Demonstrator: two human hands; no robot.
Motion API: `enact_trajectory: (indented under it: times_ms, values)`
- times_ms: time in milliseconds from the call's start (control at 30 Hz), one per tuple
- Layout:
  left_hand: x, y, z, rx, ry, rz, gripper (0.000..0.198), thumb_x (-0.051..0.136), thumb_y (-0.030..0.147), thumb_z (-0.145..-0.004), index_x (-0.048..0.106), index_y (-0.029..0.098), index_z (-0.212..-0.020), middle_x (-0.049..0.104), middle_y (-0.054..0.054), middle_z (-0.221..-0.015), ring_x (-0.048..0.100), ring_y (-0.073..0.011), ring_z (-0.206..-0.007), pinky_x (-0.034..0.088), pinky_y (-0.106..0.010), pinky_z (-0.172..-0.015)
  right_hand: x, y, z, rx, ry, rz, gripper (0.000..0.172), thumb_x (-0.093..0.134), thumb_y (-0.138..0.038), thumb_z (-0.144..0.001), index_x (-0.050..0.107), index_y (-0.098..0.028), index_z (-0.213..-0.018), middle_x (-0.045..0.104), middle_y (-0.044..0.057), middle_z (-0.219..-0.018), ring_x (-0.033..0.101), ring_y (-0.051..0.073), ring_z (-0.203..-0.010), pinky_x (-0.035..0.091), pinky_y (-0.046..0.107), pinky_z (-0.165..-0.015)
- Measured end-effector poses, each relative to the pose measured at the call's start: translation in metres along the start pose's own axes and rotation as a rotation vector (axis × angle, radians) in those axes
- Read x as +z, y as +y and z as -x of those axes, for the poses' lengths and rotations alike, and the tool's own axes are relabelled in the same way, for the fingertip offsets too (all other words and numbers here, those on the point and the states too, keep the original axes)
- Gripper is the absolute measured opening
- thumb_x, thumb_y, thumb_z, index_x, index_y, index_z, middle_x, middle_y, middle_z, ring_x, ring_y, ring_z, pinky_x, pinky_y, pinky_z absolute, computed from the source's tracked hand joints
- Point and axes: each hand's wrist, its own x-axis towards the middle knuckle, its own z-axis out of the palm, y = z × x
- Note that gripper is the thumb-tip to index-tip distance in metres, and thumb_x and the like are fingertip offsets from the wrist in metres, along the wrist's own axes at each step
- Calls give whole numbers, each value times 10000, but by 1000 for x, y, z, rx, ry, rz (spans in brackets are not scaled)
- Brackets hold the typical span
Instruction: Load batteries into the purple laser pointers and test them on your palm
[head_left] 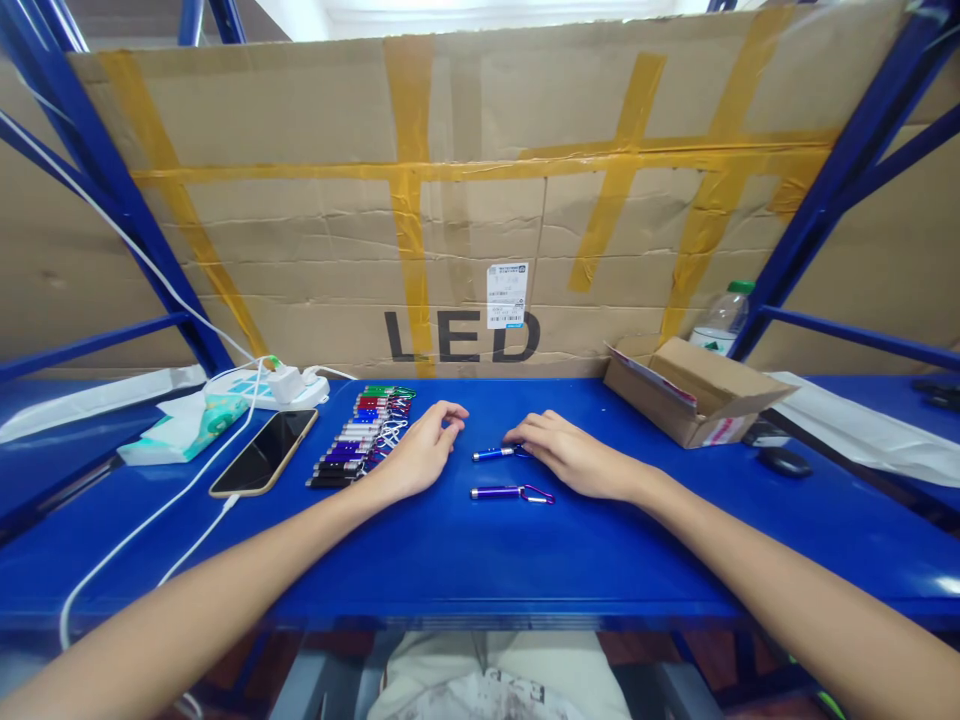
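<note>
My right hand [568, 452] is closed at the clip end of a small blue keychain flashlight [491, 454], which lies on the blue table; its fingers cover the clip. Nearer to me, parallel to it, lies a purple keychain flashlight [496, 492] with a purple carabiner [538, 494]. My left hand [424, 448] rests on its side with loosely curved fingers and a small gap at the thumb; nothing shows in it. Just left of that hand is a column of several keychain flashlights [360, 432] in green, red, blue, silver, purple and black, their clips pointing right.
At left are a phone [266, 452] on a white cable, a tissue pack [184, 430] and a power strip [255, 388]. An opened cardboard box [690, 395], a bottle [721, 320] and a black mouse [784, 461] stand right. A large taped carton [330, 250] walls off the back.
</note>
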Motion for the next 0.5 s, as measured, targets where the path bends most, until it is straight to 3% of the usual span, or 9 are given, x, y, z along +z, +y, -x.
enact_trajectory:
  times_ms: [133,200,400,500]
  values:
    - [-1,-4,-1,-6,-16,-72,169,558,394,-1015,571,227,-1043,669,4,-871,601,-174,-736,487,-306,-724,-1,0,-1,19,-25,-23,325,412,-314,-1138,678,-231,-1306,700,115,-1224,606,282,-1121,469,477,-1036]
    - [-2,-4,-2,20,-43,-94,236,593,434,-995,509,232,-906,643,24,-797,564,-170,-722,455,-300,-714,-2,0,-1,39,-14,-36,310,435,-311,-1127,686,-229,-1288,702,114,-1216,606,284,-1130,478,475,-1038]
    - [-6,9,-2,135,-85,62,388,610,265,-877,301,224,-646,738,-27,-852,639,-162,-788,468,-299,-751,-2,-1,-1,47,5,-40,304,453,-311,-1118,700,-242,-1281,711,110,-1197,618,284,-1123,492,478,-1033]
    - [-9,20,-1,104,-88,176,316,556,221,-824,359,218,-577,794,-65,-858,661,-158,-707,486,-285,-663,-2,-2,-1,33,-2,-104,303,474,-355,-1124,702,-249,-1294,712,102,-1233,618,277,-1174,479,474,-1075]
